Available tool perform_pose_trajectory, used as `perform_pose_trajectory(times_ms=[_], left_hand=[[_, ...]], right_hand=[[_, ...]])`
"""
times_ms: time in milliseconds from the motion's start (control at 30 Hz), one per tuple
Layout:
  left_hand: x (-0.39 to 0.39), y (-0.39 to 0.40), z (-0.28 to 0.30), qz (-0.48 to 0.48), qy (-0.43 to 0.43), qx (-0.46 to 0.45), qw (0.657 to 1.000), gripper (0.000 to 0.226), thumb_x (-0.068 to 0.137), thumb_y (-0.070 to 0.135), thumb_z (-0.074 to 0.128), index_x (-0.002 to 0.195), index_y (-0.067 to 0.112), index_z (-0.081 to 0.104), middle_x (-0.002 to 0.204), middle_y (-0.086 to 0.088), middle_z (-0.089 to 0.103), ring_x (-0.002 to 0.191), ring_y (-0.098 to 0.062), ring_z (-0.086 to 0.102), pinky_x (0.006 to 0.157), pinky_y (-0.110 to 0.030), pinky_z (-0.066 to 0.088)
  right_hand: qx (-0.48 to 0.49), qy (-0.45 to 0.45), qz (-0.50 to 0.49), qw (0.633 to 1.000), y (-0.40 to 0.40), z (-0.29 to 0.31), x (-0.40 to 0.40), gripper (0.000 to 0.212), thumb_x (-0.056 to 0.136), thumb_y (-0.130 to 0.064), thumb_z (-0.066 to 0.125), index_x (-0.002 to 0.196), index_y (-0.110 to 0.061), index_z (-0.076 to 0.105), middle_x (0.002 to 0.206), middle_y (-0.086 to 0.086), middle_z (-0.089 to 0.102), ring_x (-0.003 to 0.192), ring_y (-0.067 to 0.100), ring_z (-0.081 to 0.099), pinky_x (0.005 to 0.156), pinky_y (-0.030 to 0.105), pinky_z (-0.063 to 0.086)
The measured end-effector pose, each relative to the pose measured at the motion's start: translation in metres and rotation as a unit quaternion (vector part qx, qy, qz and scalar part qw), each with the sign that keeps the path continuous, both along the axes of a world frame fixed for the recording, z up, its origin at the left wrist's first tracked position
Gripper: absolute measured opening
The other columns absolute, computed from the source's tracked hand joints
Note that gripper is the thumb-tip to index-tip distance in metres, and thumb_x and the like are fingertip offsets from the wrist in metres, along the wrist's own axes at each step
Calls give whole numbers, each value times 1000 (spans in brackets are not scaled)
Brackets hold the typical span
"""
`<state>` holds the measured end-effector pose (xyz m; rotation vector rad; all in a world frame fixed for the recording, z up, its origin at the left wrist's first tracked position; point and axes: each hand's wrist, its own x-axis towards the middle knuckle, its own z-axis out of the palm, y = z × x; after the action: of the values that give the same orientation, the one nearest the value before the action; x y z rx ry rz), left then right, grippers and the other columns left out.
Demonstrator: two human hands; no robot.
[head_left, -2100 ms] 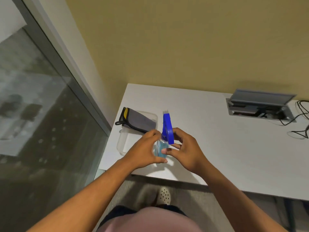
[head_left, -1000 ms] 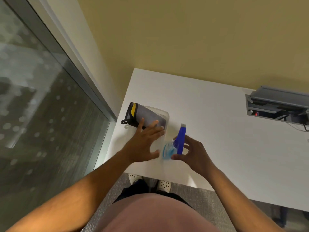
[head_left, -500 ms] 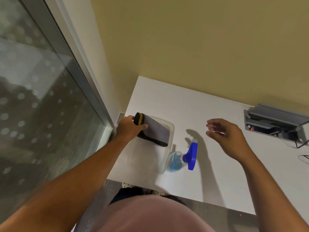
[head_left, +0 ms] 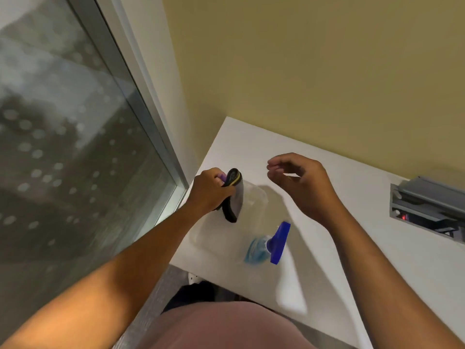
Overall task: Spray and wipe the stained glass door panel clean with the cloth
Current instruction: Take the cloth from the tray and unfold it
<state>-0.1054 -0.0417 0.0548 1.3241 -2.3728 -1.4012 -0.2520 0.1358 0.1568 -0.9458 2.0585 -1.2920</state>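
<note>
A white counter (head_left: 352,248) sits in a corner against a mustard wall (head_left: 302,71), the spotted glass door panel (head_left: 63,147) at 9 o'clock. The left hand (head_left: 210,192) clenches the folded grey cloth (head_left: 235,197), its long axis running 12 to 6. The spray bottle (head_left: 266,245) stands on the counter, its blue nozzle pointing 1 o'clock. The right hand (head_left: 302,185) hovers above, released, grasping nothing.

A grey folded cloth (head_left: 237,197) has a black edge with a yellow band. The clear plastic spray bottle (head_left: 261,249) holds blue liquid under a deep blue trigger head. The glass door panel (head_left: 63,147) shows pale round spots (blurred), beside a mustard-yellow wall (head_left: 314,71) and a white table (head_left: 352,248).
</note>
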Motion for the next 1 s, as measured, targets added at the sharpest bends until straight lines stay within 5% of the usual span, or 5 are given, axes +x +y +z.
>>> perform_pose_trajectory(times_ms=[300,467,533,733,1000], left_hand=[[50,33,114,215,198,219,931,30,91,6,78,71,24,65,58,8,58,46,-5,55,43,-16,42],[88,71,157,313,363,310,821,18,102,29,69,94,16,79,91,-7,76,76,-17,74,69,-29,64],[107,85,160,353,415,281,790,29,105,36,64,99,16,83,100,-7,79,83,-17,77,77,-33,68],[174,136,157,397,355,12,846,24,103,18,74,103,38,88,96,20,85,91,8,77,79,-12,58],[280,225,138,535,317,-157,767,32,93,42,80,124,33,81,129,15,72,125,-8,74,111,-29,56]], right_hand=[[-32,26,251,967,-21,4,19,64,86,-40,86,144,-29,61,148,-14,60,131,-5,54,99,3,44],[-79,-96,318,940,-33,9,77,64,99,-52,60,159,-38,42,155,-30,49,144,-9,45,119,18,39],[-87,-168,308,932,-35,9,103,63,102,-55,50,160,-32,42,157,-13,55,147,5,49,125,37,39],[-115,-293,362,878,-32,16,184,46,113,-45,41,149,-22,56,144,6,68,139,24,61,121,57,41],[-45,-298,448,841,9,32,322,38,110,-43,46,133,-25,70,124,2,79,120,19,73,105,43,56]])
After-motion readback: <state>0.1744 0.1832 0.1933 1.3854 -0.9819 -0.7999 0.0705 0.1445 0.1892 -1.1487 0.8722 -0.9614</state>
